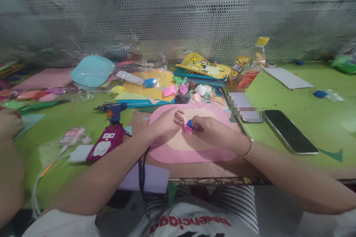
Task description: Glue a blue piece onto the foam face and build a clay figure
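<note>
My left hand (167,120) and my right hand (207,127) meet over a pink oval foam sheet (194,152) with a peach oval inside it. Between their fingertips sits a small pink clay piece (185,128) with a blue bit (189,122) on top. Both hands pinch it, fingers curled in. A bracelet circles my right wrist.
Behind the sheet lie small bagged clay lumps (191,90), coloured foam sheets (150,90), a blue glue gun (115,111) and a magenta case (107,142). To the right lie a black phone (290,131) and a tilted bottle (247,64). Another person's arm (9,166) is at far left.
</note>
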Motion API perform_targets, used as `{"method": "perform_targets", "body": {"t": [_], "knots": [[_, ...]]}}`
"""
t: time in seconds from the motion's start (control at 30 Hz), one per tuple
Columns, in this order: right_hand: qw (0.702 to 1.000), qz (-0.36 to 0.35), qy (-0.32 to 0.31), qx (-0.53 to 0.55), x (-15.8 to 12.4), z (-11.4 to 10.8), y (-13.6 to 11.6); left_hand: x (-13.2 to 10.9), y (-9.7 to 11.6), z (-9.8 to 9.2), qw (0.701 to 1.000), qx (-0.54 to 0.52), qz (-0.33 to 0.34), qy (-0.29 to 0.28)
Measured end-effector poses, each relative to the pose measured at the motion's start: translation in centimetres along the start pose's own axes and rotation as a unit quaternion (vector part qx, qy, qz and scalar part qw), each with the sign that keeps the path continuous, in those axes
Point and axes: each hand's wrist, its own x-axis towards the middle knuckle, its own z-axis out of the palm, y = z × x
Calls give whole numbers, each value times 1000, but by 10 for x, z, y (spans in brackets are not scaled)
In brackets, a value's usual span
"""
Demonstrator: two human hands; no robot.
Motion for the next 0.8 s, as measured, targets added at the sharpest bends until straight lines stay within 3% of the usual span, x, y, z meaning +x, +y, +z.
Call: {"method": "perform_targets", "body": {"t": [0.2, 0.43, 0.8], "knots": [[999, -36, -22, 23, 5, -5, 11, -5, -3, 3, 994, 98, 46, 13], [995, -92, -46, 20, 9, -5, 25, -11, 7, 3, 956, 272, 101, 50], [995, -95, -12, 4, 5, 0, 19, -12, 13, -1, 970, 233, 67, 8]]}}
